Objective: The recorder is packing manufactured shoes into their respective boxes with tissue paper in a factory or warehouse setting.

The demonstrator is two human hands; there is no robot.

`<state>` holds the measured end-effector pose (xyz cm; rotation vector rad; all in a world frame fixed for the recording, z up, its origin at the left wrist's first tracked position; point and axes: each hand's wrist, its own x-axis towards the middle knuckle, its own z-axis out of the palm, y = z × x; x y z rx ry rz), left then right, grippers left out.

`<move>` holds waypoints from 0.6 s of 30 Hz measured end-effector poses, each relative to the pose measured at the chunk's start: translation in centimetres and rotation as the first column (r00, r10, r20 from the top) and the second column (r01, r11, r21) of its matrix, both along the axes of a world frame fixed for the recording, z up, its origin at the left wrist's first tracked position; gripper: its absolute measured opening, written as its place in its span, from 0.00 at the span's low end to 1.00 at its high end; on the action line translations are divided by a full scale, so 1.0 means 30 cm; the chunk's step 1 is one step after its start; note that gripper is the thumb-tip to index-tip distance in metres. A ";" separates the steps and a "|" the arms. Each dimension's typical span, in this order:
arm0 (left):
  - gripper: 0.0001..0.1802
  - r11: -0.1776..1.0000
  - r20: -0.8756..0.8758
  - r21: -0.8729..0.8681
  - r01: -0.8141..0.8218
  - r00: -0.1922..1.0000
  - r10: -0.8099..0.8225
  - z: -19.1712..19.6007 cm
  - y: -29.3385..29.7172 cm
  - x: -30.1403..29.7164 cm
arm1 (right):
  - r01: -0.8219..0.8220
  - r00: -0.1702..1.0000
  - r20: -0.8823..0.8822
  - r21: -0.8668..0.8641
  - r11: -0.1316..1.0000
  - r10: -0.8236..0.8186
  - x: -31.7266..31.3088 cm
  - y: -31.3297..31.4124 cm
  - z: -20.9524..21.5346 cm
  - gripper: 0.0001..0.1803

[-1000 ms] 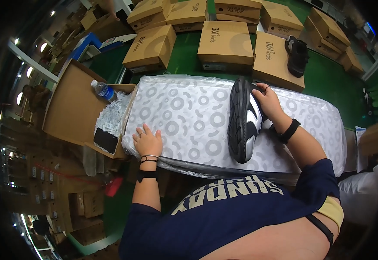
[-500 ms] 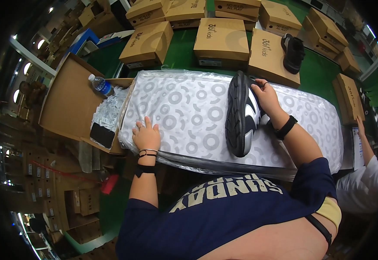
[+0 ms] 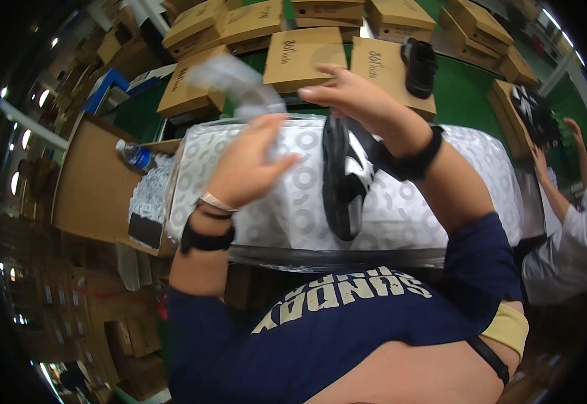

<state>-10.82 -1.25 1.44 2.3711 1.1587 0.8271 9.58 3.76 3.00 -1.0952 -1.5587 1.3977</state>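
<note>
My left hand [image 3: 249, 165] is raised over the stack of patterned white wrapping paper [image 3: 286, 225], its fingers closed on a thin whitish sheet [image 3: 239, 84] blurred by motion. Just beyond the upper end of a black and white sports shoe [image 3: 342, 182], my right hand [image 3: 371, 104] hovers with its fingers apart and nothing in them that I can see. The shoe lies on its side on the paper stack, dark sole toward the left. My right wrist, with a black band, hides part of the shoe's right side.
At the left, an open carton [image 3: 91, 178] holds a water bottle [image 3: 134, 155], folded white slips [image 3: 150, 192] and a dark flat object [image 3: 145, 232]. Brown shoe boxes [image 3: 305, 60] stand across the green table. A black shoe [image 3: 419, 67] rests on one. At right, another person's hands [image 3: 542, 161] are near a shoe [image 3: 534, 114].
My right hand has let go of the shoe, which now lies on the paper. My left hand has risen from the stack with a thin sheet. At right, another shoe has appeared.
</note>
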 end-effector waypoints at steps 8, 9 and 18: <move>0.29 0.941 -0.130 0.061 0.334 0.937 -0.324 0.040 -0.014 0.288 | 0.421 0.791 -0.391 -0.208 0.883 -0.470 0.533 -0.098 -0.182 0.19; 0.29 0.944 -0.152 -0.092 0.318 0.932 -0.329 0.007 0.027 0.306 | 0.561 0.708 -0.339 -0.263 0.785 -0.620 0.593 -0.131 -0.277 0.20; 0.32 0.938 -0.675 -0.115 0.326 0.667 -0.315 -0.194 0.093 0.444 | 0.525 0.358 0.286 0.726 0.445 -0.889 0.683 0.288 -0.340 0.30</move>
